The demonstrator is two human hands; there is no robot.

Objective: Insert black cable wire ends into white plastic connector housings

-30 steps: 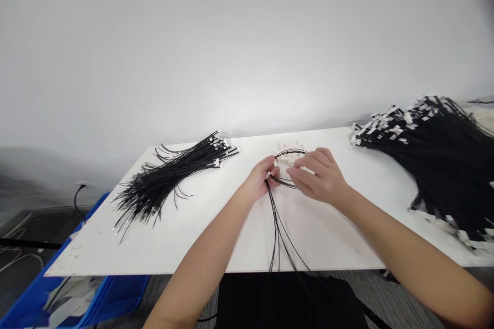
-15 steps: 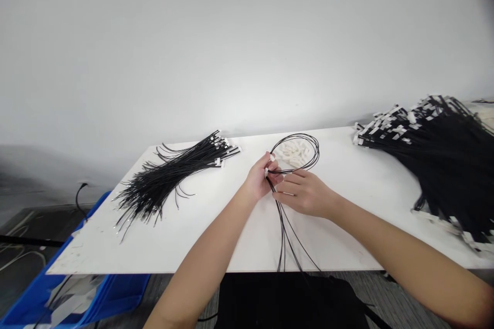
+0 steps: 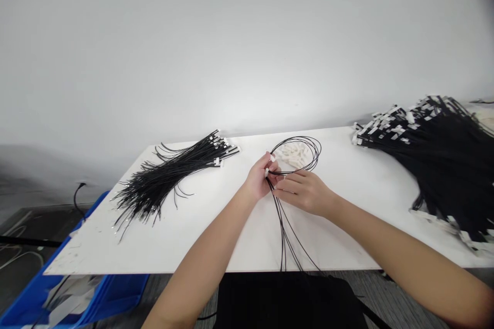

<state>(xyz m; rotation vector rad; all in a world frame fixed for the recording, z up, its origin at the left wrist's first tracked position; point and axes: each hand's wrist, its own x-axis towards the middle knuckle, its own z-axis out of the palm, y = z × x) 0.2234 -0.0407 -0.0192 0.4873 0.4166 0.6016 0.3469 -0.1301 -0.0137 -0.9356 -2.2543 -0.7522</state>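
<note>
Wires looped between two hands, above the worktop

Left hand [image 3: 261, 179]: grasping. Thumb and fingers are closed on the wires [image 3: 286, 172], a thin black bunch, with one white connector [image 3: 272, 157] at the thumb tip and a second white piece [image 3: 266, 172] at the palm side.

Right hand [image 3: 303, 193]: just beside the left, fingers curled, tips at the wires below the left hand's hold. Whether these fingers grip or merely touch: cannot tell.

Wires: position near the middle of the worktop [image 3: 150, 249], raised in the hands. They form a rounded loop on the far side; the free ends hang from the left hand toward the near edge, spreading apart.

Seen through the loop: a heap of small white parts [image 3: 294, 155] on the worktop. Gap between loop and heap not readable.

Left of the hands, well apart: a cable pile [image 3: 170, 177] lying slantwise, white connectors at its far end, loose ends fanned toward the near left.

Right side: a larger stack [image 3: 443, 164] of black cables, white connectors at the far and near ends.

Outer field: pale wall [image 3: 247, 51] behind; blue bin [image 3: 123, 293] below the worktop's left corner, white sheets [image 3: 77, 298] inside.
</note>
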